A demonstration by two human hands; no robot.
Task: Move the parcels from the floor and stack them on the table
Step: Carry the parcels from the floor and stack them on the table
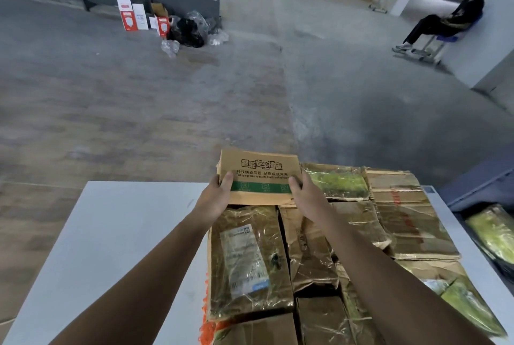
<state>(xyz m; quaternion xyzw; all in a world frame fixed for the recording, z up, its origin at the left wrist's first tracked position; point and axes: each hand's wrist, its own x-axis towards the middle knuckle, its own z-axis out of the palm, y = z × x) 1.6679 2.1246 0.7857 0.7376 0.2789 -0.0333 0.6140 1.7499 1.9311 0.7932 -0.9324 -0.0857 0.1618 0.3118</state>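
I hold a small brown cardboard parcel [260, 175] with black print and a green band between both hands at the far end of the white table [111, 233]. My left hand [215, 198] grips its left edge, thumb on top. My right hand [304, 196] grips its right edge. The parcel sits at or just above the far end of a stack of taped cardboard parcels [319, 247] that covers the right half of the table. One stacked parcel [247, 261] below my left wrist carries a white shipping label.
A dark crate [489, 233] with a green-wrapped parcel stands to the table's right. White and red boxes [133, 15] and black bags [189, 30] lie by the far grey wall. A person sits on a chair [442, 24] at the back right. Others walk in the distance.
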